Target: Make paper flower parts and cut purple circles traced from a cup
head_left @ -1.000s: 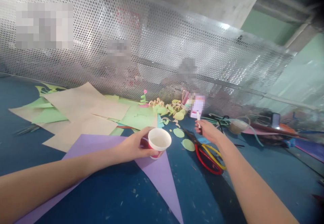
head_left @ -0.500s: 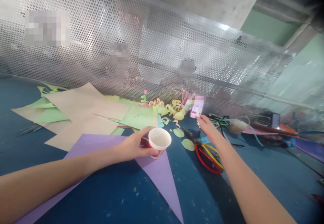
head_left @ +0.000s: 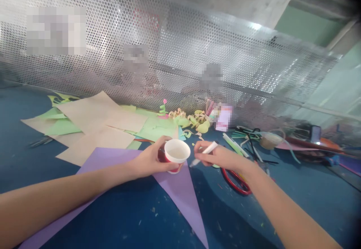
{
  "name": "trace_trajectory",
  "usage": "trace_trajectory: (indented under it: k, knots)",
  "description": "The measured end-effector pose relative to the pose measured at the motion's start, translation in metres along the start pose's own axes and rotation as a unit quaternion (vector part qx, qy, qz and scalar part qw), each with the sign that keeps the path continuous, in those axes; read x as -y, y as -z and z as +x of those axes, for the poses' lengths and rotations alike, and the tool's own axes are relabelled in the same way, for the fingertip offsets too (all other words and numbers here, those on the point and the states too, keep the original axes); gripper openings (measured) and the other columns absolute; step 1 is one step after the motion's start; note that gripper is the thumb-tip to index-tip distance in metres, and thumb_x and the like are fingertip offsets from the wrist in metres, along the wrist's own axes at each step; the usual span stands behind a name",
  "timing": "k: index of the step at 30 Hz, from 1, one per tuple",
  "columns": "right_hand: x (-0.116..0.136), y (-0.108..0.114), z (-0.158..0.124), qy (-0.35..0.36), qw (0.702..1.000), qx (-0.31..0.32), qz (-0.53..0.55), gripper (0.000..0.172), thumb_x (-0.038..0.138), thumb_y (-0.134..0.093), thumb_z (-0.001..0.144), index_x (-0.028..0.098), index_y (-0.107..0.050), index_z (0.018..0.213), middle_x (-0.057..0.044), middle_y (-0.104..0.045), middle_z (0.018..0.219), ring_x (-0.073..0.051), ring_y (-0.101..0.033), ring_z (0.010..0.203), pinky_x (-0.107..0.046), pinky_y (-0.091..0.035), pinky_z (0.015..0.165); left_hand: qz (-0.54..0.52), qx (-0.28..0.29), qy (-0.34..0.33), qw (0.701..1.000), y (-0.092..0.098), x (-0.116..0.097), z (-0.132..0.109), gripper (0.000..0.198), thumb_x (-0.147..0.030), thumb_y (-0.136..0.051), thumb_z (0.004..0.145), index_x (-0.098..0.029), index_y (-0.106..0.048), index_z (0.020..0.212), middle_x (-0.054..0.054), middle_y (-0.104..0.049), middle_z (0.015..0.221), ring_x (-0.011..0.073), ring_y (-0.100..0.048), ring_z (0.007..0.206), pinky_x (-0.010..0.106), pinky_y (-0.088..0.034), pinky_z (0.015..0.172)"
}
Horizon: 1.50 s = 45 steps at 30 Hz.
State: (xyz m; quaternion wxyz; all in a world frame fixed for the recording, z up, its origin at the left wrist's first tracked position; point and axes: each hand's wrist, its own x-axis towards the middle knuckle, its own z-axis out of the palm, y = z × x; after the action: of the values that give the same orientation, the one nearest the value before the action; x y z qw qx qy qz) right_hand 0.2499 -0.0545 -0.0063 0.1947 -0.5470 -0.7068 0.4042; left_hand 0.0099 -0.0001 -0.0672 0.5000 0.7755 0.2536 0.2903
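Observation:
My left hand [head_left: 153, 160] is wrapped round the side of a red and white paper cup [head_left: 177, 152], which stands upright over a purple sheet of paper [head_left: 182, 192]. Just right of the cup, my right hand [head_left: 210, 154] pinches a white marker [head_left: 207, 152], its tip slanting down and left towards the cup without touching it. Beneath my right wrist lie scissors [head_left: 235, 183] with red and yellow handles, their blades hidden by my hand.
Tan sheets [head_left: 101, 112] and green sheets [head_left: 155, 127] overlap at the back left. Pale green and yellow paper scraps [head_left: 194, 121] gather behind the cup. A phone [head_left: 223, 117] leans near the perforated metal screen [head_left: 180, 65]. Pens [head_left: 235, 144] and cords lie to the right.
My right hand has come left and nearer from beside the phone, bringing the marker close to the cup. My left hand keeps its hold on the cup.

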Motion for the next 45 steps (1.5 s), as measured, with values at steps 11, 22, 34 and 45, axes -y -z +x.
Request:
trace_trajectory:
  k: [11, 22, 34, 45]
  knots:
    - [0.042, 0.009, -0.027, 0.001, 0.98, 0.151, -0.131, 0.018, 0.036, -0.051, 0.085, 0.024, -0.057, 0.097, 0.001, -0.06, 0.083, -0.013, -0.055, 0.074, -0.023, -0.04, 0.064, 0.002, 0.019, 0.01, 1.0, -0.001, 0.001, 0.004, 0.068, -0.036, -0.074, 0.064, -0.024, -0.037, 0.12, 0.006, -0.063, 0.1, 0.0233, -0.061, 0.092, 0.037, -0.049, 0.078]
    - [0.064, -0.019, -0.041, 0.034, 0.953, 0.177, -0.242, 0.015, 0.027, -0.043, 0.089, 0.028, -0.054, 0.098, 0.003, -0.055, 0.098, -0.011, -0.052, 0.077, -0.023, -0.038, 0.067, -0.022, 0.034, -0.003, 0.999, -0.001, 0.008, 0.003, 0.074, -0.033, -0.075, 0.064, -0.027, -0.036, 0.126, 0.005, -0.061, 0.1, 0.0216, -0.062, 0.086, 0.036, -0.05, 0.074]
    - [0.062, -0.054, -0.038, 0.061, 0.944, 0.134, -0.296, 0.012, 0.023, -0.039, 0.09, 0.021, -0.051, 0.087, 0.0, -0.051, 0.093, -0.014, -0.052, 0.081, -0.028, -0.039, 0.071, 0.015, 0.031, -0.016, 0.999, 0.001, 0.006, 0.004, 0.073, -0.037, -0.074, 0.065, -0.027, -0.035, 0.126, 0.006, -0.061, 0.103, 0.0229, -0.061, 0.091, 0.036, -0.049, 0.076]
    - [0.058, -0.059, -0.034, 0.078, 0.943, 0.125, -0.299, 0.011, 0.02, -0.039, 0.09, 0.02, -0.05, 0.091, -0.003, -0.052, 0.098, -0.017, -0.053, 0.089, -0.031, -0.04, 0.077, 0.006, 0.032, -0.018, 0.999, 0.001, 0.007, 0.004, 0.073, -0.035, -0.074, 0.065, -0.026, -0.036, 0.126, 0.007, -0.061, 0.106, 0.0232, -0.061, 0.093, 0.036, -0.049, 0.077]
